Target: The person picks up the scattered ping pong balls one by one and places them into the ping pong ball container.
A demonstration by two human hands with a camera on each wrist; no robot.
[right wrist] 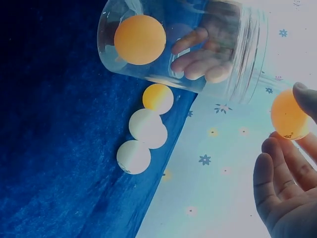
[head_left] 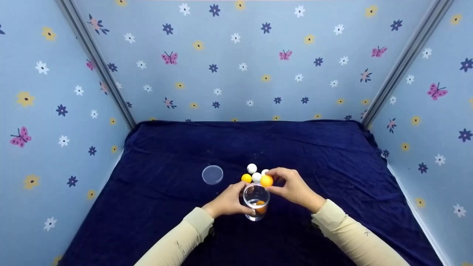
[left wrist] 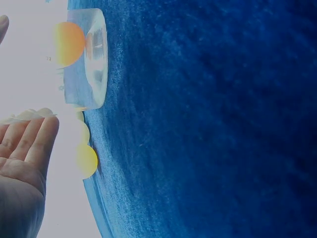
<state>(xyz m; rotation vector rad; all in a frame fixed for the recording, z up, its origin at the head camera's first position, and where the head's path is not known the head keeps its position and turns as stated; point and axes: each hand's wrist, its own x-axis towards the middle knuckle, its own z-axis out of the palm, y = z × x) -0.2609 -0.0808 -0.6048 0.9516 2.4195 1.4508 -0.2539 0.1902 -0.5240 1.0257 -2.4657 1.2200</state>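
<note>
My left hand [head_left: 230,200] holds a clear jar [head_left: 254,217] by its side, thumb in front, fingers beyond; the jar stands upright with its mouth uncovered. Inside, an orange ping-pong ball [right wrist: 140,39] lies at the bottom. Between thumb and fingertips my right hand [head_left: 293,186] pinches another orange ping-pong ball [head_left: 266,181], just outside the jar's rim at the right. Behind the jar sit a yellow-orange ball [head_left: 246,178] and several white balls [head_left: 252,168], one partly covered by the right hand.
A clear round lid [head_left: 212,174] lies flat on the dark blue cloth [head_left: 173,221], left of the balls. Flower-patterned walls [head_left: 236,66] enclose the table at the back and both sides.
</note>
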